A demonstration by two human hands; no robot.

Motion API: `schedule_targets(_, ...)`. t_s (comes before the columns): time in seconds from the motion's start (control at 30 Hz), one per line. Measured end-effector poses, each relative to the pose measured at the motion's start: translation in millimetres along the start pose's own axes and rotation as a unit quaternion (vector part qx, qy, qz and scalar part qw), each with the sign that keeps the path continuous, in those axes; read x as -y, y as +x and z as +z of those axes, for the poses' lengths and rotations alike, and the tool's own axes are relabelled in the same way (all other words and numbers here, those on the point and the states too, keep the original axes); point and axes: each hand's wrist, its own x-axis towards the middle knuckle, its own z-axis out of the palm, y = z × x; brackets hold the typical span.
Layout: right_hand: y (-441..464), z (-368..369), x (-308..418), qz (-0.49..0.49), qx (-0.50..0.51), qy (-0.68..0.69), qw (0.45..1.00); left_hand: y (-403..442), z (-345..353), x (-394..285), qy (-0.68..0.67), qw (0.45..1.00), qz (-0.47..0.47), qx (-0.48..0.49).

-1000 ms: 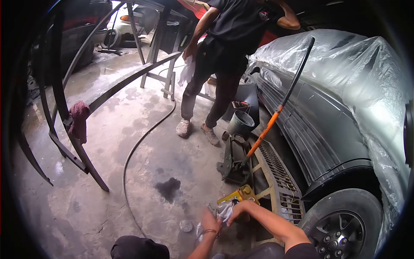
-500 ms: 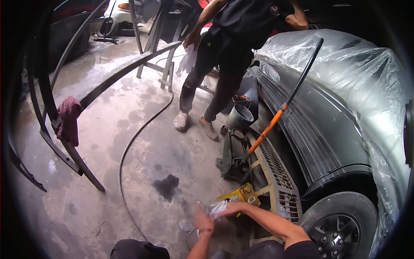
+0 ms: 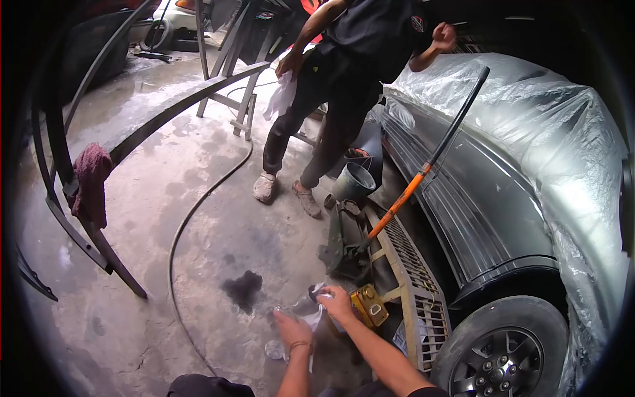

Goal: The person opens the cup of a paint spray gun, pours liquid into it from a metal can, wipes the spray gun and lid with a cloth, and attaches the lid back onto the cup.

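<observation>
My right hand (image 3: 338, 305) pinches a crumpled white cloth (image 3: 313, 319) above the concrete floor. A dark patch shows near the cloth's upper end, by my fingertips. To the left of the cloth is my left hand (image 3: 293, 329), a band at its wrist and its fingers curled. A small shiny bit shows at those fingertips, too small to name. On the floor beside my left wrist sits a small clear round container (image 3: 274, 350). A yellow metal can (image 3: 370, 306) is just right of my right hand, partly behind the forearm.
A floor jack (image 3: 347, 241) with an orange handle (image 3: 397, 205) stands ahead beside a slatted metal grille (image 3: 417, 284). To the right is a car (image 3: 479, 198) under plastic sheeting. Another person (image 3: 331, 86) stands ahead holding a white cloth. A hose (image 3: 175, 255) crosses the floor; a metal stand (image 3: 178, 109) is left.
My right hand has risen and moved slightly left, away from the yellow can. My left hand has shifted left, apart from the right. The other person's raised arm has come down slightly.
</observation>
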Motion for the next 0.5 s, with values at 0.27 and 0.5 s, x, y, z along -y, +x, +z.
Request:
schedule_targets(0.27, 29, -50, 64, -0.461, 0.198, -0.179, 0.846, 31, -12, 39, 0.167, 0.930, 0.140, 0.296)
schedule_targets(0.5, 23, -75, 37, -0.164, 0.258, -0.154, 0.940, 14, -37, 24, 0.052, 0.932, 0.121, 0.338)
